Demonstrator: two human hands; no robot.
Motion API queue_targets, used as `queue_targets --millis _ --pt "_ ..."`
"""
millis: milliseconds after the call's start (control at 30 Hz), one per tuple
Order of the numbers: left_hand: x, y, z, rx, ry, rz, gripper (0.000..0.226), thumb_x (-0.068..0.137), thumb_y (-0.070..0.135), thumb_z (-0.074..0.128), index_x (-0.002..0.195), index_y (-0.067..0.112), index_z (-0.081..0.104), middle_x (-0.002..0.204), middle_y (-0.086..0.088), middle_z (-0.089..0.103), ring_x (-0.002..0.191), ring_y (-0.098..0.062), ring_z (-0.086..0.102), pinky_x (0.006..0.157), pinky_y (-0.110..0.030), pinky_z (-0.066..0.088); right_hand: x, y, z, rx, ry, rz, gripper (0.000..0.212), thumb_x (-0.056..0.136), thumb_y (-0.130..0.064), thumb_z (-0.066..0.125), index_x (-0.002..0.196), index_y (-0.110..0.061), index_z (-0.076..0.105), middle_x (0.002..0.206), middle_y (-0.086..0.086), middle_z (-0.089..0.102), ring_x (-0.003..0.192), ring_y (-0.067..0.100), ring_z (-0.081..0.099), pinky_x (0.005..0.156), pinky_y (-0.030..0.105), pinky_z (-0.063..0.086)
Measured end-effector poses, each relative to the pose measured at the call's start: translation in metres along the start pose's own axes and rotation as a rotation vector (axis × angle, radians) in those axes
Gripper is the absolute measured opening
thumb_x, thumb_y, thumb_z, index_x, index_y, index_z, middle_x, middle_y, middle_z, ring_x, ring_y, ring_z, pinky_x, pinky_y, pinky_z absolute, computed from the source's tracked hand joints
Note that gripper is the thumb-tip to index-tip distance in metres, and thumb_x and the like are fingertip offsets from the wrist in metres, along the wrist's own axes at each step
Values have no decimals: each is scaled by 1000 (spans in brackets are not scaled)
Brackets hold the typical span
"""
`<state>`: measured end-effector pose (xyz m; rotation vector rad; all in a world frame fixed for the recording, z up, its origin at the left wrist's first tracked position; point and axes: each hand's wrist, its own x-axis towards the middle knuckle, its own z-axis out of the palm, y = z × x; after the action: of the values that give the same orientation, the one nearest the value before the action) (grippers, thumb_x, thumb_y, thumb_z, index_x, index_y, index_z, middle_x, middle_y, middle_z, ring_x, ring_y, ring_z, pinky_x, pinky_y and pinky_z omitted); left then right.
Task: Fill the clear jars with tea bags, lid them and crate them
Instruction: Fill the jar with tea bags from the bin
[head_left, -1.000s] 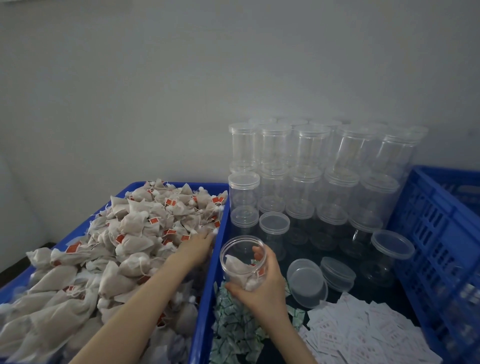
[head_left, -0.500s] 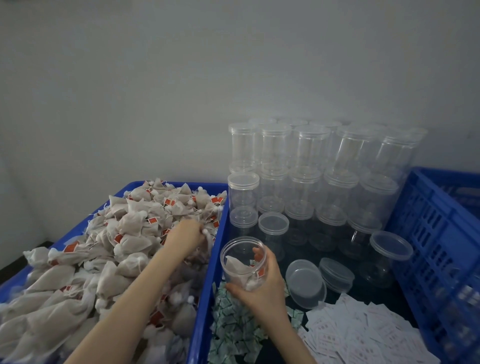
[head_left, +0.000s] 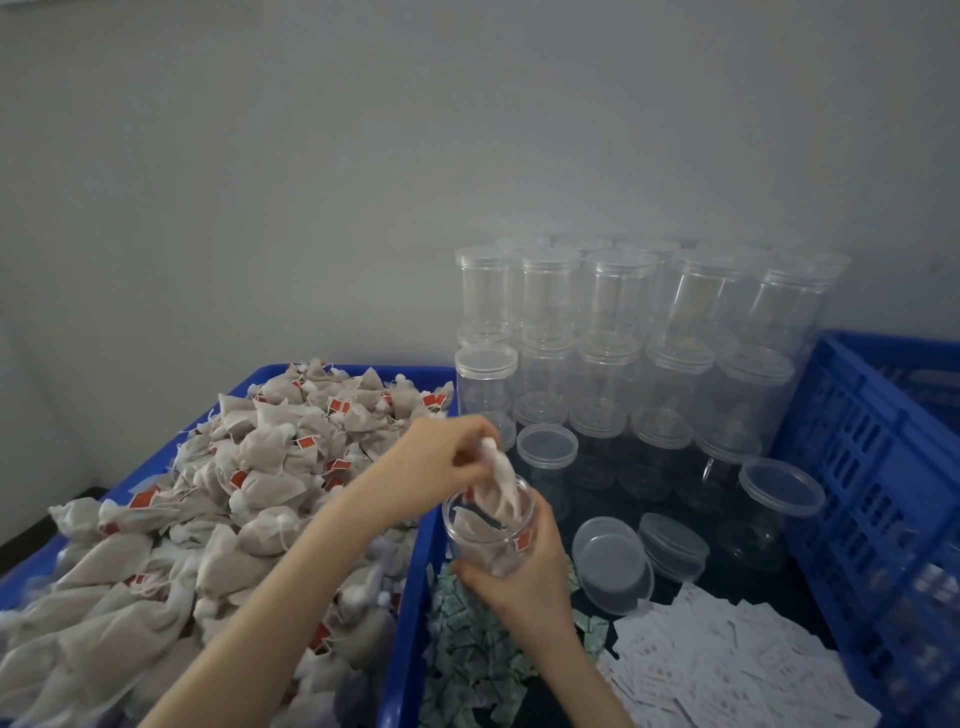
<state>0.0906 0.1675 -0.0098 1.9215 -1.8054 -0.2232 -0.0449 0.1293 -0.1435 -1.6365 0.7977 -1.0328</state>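
My right hand (head_left: 524, 577) grips an open clear jar (head_left: 480, 538) from below, just right of the blue bin's wall; a tea bag or two lie inside it. My left hand (head_left: 441, 462) pinches a pale tea bag (head_left: 497, 483) by its top, and the bag hangs into the jar's mouth. A big heap of tea bags (head_left: 218, 499) with red tags fills the blue bin (head_left: 410, 597) on the left. Two loose clear lids (head_left: 613, 564) lie right of the jar.
Stacked empty lidded jars (head_left: 618, 364) stand against the grey wall behind. A blue slatted crate (head_left: 872, 493) rises on the right. Small green sachets (head_left: 467, 654) and white paper labels (head_left: 727, 660) cover the dark surface in front.
My left hand has lifted a tea bag out of the heap and carried it right to the jar's mouth. My right hand has kept the jar in place.
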Motion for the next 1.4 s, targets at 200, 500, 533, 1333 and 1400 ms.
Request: queue_targets --millis 200,500,533,1333,1400 --pt "3 8 18 162 -119 86 22 95 23 56 108 33 70 100 18 70 84 3 62 80 -17 51 -3 3 -8 -24 20 -34 90 53 -41 89 129 -49 41 124 -14 59 112 9 62 92 40 56" --pt "9 24 47 349 -501 178 24 100 20 41 90 24 63 75 10 53 70 -13 50 64 -30 40 -12 12 -24 -33 3 -53 100 54 -34 91 139 -34 40 130 -7 58 117 9 61 97 39 54" --pt "9 28 48 284 -486 187 24 99 20 43 98 23 67 81 10 57 73 -12 53 67 -30 43 -13 12 -27 -27 19 -53 96 54 -34 90 137 -37 41 128 -5 60 115 9 63 95 38 55" --pt "49 -13 184 777 -598 -128 30 97 11 46 125 6 57 127 -14 59 116 -31 58 94 -42 46 -28 17 -116 -106 257 -13 98 55 -20 96 134 -39 41 125 -10 56 117 15 55 101 41 48" --pt "50 -13 176 742 -579 -136 30 97 16 48 124 6 58 127 -12 59 114 -30 58 90 -39 47 -28 18 -116 -109 253 -7 99 56 -21 96 138 -35 42 126 -10 56 118 15 54 103 44 48"
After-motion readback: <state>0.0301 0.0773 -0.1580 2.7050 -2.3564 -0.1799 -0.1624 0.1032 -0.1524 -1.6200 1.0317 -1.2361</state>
